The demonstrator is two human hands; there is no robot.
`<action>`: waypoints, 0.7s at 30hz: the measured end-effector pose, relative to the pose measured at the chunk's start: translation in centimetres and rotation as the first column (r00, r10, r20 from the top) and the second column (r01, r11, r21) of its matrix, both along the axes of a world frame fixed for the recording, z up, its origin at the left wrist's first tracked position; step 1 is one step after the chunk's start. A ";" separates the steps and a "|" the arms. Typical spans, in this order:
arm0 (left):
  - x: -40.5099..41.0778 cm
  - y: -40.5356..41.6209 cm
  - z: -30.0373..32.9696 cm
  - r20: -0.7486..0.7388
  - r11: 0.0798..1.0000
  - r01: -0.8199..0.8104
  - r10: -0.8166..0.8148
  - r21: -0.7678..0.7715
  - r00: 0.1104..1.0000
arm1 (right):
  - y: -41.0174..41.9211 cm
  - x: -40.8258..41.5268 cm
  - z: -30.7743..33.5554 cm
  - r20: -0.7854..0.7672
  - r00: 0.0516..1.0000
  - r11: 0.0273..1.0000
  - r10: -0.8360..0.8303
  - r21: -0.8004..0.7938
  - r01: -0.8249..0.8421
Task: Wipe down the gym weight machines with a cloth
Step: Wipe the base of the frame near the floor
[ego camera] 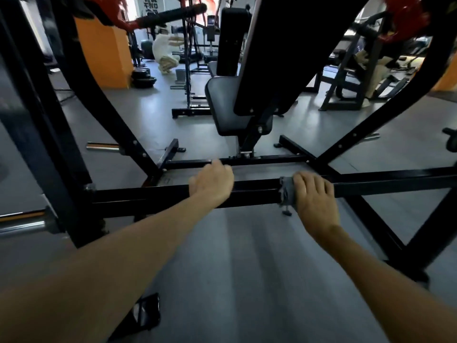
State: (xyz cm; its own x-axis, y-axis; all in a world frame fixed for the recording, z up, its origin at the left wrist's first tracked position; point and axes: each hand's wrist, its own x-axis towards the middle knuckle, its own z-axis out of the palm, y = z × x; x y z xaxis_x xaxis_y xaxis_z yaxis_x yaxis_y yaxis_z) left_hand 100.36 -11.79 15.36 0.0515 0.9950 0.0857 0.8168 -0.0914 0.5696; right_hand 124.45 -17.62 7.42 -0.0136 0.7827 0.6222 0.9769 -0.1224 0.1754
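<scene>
A black steel crossbar (257,193) of the weight machine runs level across the middle of the head view. My left hand (212,184) grips the bar from above, fingers curled over its far side. To its right, my right hand (315,196) presses a grey cloth (286,194) onto the same bar, with the fingers wrapped over cloth and bar. Only the cloth's left edge shows beside the hand. Beyond the bar stand the machine's black padded seat (226,107) and its tilted back pad (286,53).
Black frame struts slope up at left (81,95) and right (385,112). A chrome bar (103,146) lies on the grey floor at left. Stacked weight plates (143,78) sit by an orange pillar (103,53). A person in white (164,52) crouches in the background.
</scene>
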 end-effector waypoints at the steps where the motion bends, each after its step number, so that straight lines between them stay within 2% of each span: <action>1: 0.5 0.0 -0.5 -0.074 1.000 -0.009 0.008 -0.019 0.997 | 0.3 0.1 -0.3 -0.030 0.999 0.999 -0.039 0.001 0.039; 3: 0.3 0.7 -0.8 -0.070 0.995 -0.023 0.016 -0.102 0.997 | 1.1 -2.4 -1.2 -0.113 0.992 0.996 -0.063 0.050 0.069; 5: -0.2 1.8 -0.4 0.054 0.988 -0.027 0.036 -0.149 0.998 | 2.2 -6.5 -2.1 -0.124 0.991 0.994 0.057 0.105 -0.044; 6: -0.2 2.0 -0.2 0.060 0.988 -0.037 0.046 -0.149 0.997 | 2.7 -8.7 -2.4 -0.096 0.985 0.983 0.144 0.125 -0.132; 9: 1.0 0.7 0.0 -0.082 0.993 -0.055 0.046 -0.102 0.996 | 2.9 -12.9 -2.3 -0.033 0.950 0.941 0.311 0.152 -0.303; 11: 1.2 -1.0 -0.6 -0.276 1.000 -0.004 -0.004 -0.029 0.961 | 2.6 -12.7 -2.0 0.002 0.929 0.917 0.371 0.156 -0.367; 12: 1.6 -1.8 -0.9 -0.381 0.999 0.031 -0.021 0.021 0.924 | 2.4 -11.0 -1.9 0.022 0.919 0.905 0.394 0.163 -0.392; 14: 2.0 -2.8 -1.3 -0.599 0.986 0.151 -0.081 0.068 0.797 | 2.0 -5.9 -1.7 0.015 0.928 0.916 0.373 0.153 -0.371; 15: 2.0 -2.9 -1.4 -0.637 0.980 0.188 -0.101 0.069 0.764 | 1.8 -2.9 -1.6 -0.011 0.942 0.935 0.336 0.125 -0.332; 19: 2.3 -3.2 -1.4 -0.645 0.965 0.252 -0.148 0.071 0.750 | 0.1 9.4 -0.7 -0.114 0.985 0.991 0.132 -0.015 -0.135; 21: 2.1 -3.1 -1.7 -0.683 0.961 0.269 -0.150 0.070 0.714 | -0.6 11.8 0.1 -0.131 0.988 0.995 0.083 -0.045 -0.090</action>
